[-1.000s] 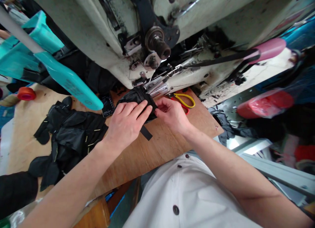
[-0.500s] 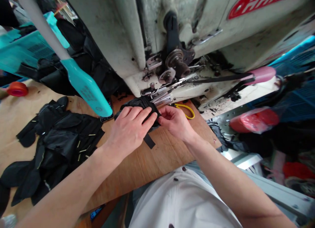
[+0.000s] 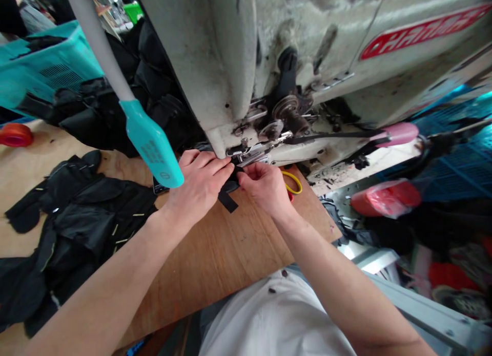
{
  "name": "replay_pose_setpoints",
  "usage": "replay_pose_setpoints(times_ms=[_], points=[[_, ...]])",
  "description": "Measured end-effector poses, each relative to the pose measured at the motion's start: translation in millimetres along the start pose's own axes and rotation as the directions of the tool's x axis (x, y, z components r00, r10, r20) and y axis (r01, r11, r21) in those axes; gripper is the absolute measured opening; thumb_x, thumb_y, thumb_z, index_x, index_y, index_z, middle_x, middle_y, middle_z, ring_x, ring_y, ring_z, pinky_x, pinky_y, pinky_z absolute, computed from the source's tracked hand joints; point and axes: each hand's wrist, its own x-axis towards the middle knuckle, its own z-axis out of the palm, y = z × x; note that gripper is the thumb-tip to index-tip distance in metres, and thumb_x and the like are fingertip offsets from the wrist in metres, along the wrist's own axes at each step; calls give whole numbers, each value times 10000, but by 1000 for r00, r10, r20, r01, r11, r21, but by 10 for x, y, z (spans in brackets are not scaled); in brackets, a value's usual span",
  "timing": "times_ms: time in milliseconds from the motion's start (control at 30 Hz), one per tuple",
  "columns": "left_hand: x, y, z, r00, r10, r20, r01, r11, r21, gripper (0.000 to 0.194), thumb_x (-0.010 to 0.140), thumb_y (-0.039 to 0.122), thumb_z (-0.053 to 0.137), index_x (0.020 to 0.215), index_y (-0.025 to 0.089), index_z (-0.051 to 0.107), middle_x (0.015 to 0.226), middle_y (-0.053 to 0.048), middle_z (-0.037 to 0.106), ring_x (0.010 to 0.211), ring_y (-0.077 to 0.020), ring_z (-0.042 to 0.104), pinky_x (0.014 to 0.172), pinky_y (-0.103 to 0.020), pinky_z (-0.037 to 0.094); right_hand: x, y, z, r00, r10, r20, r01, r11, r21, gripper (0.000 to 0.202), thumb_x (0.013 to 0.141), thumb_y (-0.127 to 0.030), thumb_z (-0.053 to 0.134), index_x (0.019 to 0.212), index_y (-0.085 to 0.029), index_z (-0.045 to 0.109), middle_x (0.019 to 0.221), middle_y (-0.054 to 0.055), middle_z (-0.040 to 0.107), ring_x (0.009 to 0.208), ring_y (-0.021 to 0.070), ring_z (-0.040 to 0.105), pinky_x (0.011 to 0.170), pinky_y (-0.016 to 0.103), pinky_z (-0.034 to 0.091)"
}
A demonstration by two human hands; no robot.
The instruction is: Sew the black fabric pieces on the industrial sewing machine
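A small black fabric piece [image 3: 231, 185] lies on the wooden table [image 3: 215, 258] beneath the head of the sewing machine [image 3: 207, 54], mostly covered by my hands. From its near side a short black strap end [image 3: 228, 201] sticks out. My left hand [image 3: 200, 181] rests flat on the piece, fingers stretched toward the machine. At the piece's right edge, my right hand [image 3: 265, 186] pinches the black fabric between thumb and fingers, close to the machine's metal guide [image 3: 258, 155]. The needle point cannot be made out.
A teal lamp head [image 3: 154, 143] hangs just left of my left hand. Black sewn pieces [image 3: 84, 207] are heaped at left, near a teal basket [image 3: 57, 64] and an orange tape roll [image 3: 16, 134]. A yellow-looped handle [image 3: 294, 182] lies right of my right hand.
Both hands have moved forward with the black piece, closer under the machine head. Less of the piece shows. The view has also shifted a little.
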Motion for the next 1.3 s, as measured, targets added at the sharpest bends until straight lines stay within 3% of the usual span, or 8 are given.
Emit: replay_pose_setpoints(times_ms=[433,1000,1300], points=[[49,34,-55,995,-84,58,86,995,-49,249,926,95,565,1099,187,718,1123,-26,758,1021,-252,638,839,-443,463,1,-68,5,995,94,21,-95,992,88,213,715,-396,680,687,-196,613,614,22,646,541,156,558,508,263,433],[69,35,-74,991,-109,82,115,991,-67,279,938,96,518,1092,196,728,1099,-36,765,979,-262,642,804,-442,452,7,-34,25,999,53,-10,-53,999,10,230,748,-414,683,700,-200,613,632,30,669,561,169,607,521,266,472],[94,80,-106,976,-145,160,152,988,-32,283,957,109,483,1078,197,724,1094,-46,764,982,-284,640,807,-452,444,24,-31,29,996,86,28,-88,992,90,215,728,-392,701,693,-198,615,628,30,662,557,164,599,509,264,460]])
